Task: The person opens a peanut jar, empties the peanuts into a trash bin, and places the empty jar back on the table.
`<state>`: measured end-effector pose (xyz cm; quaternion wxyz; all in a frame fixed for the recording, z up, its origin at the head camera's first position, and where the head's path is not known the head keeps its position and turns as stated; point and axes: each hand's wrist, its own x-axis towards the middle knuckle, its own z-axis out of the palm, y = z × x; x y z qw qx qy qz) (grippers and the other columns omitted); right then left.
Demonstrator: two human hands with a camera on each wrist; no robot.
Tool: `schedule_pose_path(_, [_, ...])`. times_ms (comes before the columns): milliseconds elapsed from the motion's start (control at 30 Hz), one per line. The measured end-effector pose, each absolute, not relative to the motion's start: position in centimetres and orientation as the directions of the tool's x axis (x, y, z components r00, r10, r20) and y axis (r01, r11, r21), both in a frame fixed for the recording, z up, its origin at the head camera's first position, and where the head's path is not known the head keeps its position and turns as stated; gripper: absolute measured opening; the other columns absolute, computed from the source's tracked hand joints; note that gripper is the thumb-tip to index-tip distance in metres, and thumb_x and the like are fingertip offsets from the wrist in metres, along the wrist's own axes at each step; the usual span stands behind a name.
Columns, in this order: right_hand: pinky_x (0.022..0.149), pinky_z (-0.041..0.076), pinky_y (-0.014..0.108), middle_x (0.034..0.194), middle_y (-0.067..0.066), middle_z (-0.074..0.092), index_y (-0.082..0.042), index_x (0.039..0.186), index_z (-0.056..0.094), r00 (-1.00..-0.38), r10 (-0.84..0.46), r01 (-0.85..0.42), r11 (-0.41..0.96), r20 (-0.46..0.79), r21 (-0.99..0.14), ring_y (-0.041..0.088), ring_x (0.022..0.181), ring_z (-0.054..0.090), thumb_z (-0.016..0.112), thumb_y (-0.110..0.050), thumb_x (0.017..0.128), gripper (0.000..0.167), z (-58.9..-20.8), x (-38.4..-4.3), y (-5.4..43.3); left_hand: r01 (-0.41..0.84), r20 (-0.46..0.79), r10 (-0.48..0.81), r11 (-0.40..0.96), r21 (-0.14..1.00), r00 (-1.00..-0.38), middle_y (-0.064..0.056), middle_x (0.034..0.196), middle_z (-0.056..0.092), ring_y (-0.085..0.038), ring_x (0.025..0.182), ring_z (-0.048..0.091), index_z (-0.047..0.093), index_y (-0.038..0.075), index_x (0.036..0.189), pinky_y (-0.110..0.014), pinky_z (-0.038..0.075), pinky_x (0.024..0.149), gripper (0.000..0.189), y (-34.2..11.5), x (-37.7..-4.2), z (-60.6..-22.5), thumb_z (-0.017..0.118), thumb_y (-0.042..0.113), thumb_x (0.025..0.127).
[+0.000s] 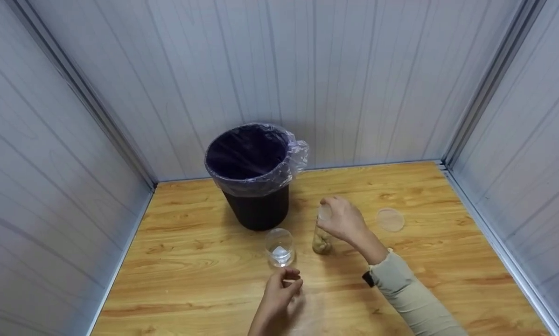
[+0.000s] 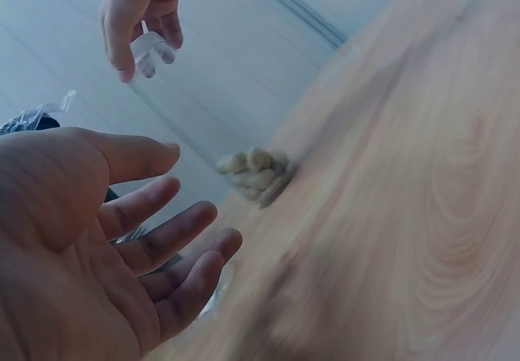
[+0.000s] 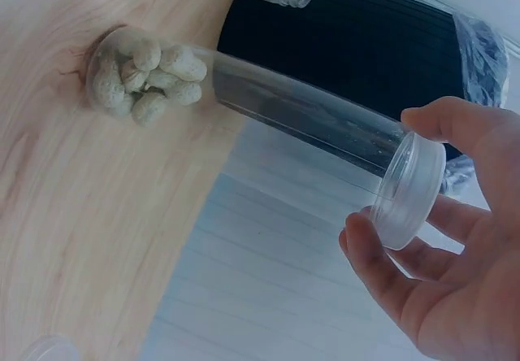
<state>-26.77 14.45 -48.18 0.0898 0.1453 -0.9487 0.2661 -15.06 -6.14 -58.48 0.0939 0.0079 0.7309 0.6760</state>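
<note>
A tall clear jar [image 3: 309, 117] stands upright on the table with several peanuts [image 3: 150, 76] in its bottom. At its top, my right hand [image 1: 345, 219] holds the whitish screw lid [image 3: 414, 194] between thumb and fingers, and the lid sits at the jar's mouth. My left hand [image 1: 277, 291] is held nearer the front, fingers loosely bent and apart, with nothing in it. Just beyond its fingertips is a second clear jar [image 1: 279, 247], whose threaded rim shows in the right wrist view.
Behind the jars stands a black trash bin [image 1: 261, 210] lined with a translucent bag [image 1: 296, 161]. A round clear disc [image 1: 390, 219] lies flat on the wood-grain table [image 1: 191, 275] at the right. Pale panel walls [image 1: 354, 84] enclose the table's back and sides.
</note>
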Motion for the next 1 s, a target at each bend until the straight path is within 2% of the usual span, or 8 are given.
schedule_pose_path(133, [0.079,0.052,0.046,0.115,0.009,0.064,-0.009,0.114,0.067,-0.947,-0.224,-0.314,0.791,0.229,-0.524,0.029,0.101,0.060,0.075,-0.028,0.075,0.045,-47.2,-25.8,15.2,-0.160,-0.155,0.127,-0.030,0.987,-0.980,-0.011,0.102,0.059,-0.026,0.082,0.061,0.056,-0.007,0.113,-0.041,0.054,0.068,0.026,-5.2,-15.5,-60.4,0.064,0.004,0.091])
schedule_pose_path(267, [0.074,0.051,0.042,0.116,0.005,0.065,-0.013,0.115,0.068,-0.939,-0.238,-0.340,0.740,0.248,-0.580,0.025,0.096,0.061,0.078,-0.028,0.075,0.044,-46.0,-24.7,15.8,-0.134,-0.128,0.052,-0.142,0.981,-0.990,-0.016,0.108,0.057,-0.026,0.084,0.061,0.053,-0.009,0.117,-0.041,0.054,0.074,0.029,-3.9,-15.5,-60.3,0.062,0.000,0.090])
schedule_pose_path(400, [0.075,0.051,0.041,0.116,0.004,0.065,-0.014,0.116,0.068,-0.908,-0.280,-0.418,0.677,0.313,-0.606,0.023,0.097,0.061,0.080,-0.027,0.077,0.043,-45.2,-23.9,16.4,-0.100,-0.109,-0.037,-0.189,0.977,-0.993,-0.017,0.106,0.058,-0.026,0.083,0.063,0.051,-0.010,0.118,-0.039,0.055,0.074,0.032,-3.1,-15.7,-60.2,0.061,0.000,0.090])
schedule_pose_path(567, [0.073,0.054,0.039,0.115,0.003,0.064,-0.014,0.118,0.067,-0.889,-0.282,-0.458,0.580,0.362,-0.674,0.021,0.095,0.061,0.079,-0.023,0.080,0.041,-44.8,-23.2,17.3,-0.108,-0.130,-0.081,-0.236,0.966,-0.988,-0.017,0.104,0.057,-0.024,0.081,0.063,0.047,-0.011,0.122,-0.040,0.055,0.074,0.033,-3.0,-16.0,-60.2,0.059,0.005,0.095])
schedule_pose_path(800, [0.069,0.056,0.034,0.115,0.004,0.062,-0.018,0.121,0.066,-0.918,-0.255,-0.388,0.426,0.303,-0.818,0.024,0.094,0.061,0.079,-0.024,0.083,0.041,-44.7,-22.1,19.2,-0.144,-0.179,-0.066,-0.366,0.919,-0.982,-0.017,0.107,0.058,-0.030,0.085,0.066,0.041,-0.010,0.129,-0.042,0.055,0.078,0.040,-3.2,-16.0,-59.8,0.052,0.015,0.100])
schedule_pose_path(1000, [0.072,0.056,0.031,0.121,0.011,0.058,-0.011,0.127,0.062,-0.939,-0.250,-0.312,0.331,0.236,-0.890,0.028,0.101,0.058,0.076,-0.015,0.086,0.043,-45.0,-21.3,20.2,-0.103,-0.133,-0.015,-0.549,0.830,-0.991,-0.022,0.124,0.049,-0.030,0.094,0.065,0.024,-0.007,0.145,-0.037,0.053,0.085,0.056,-3.7,-16.3,-59.1,0.045,0.022,0.102])
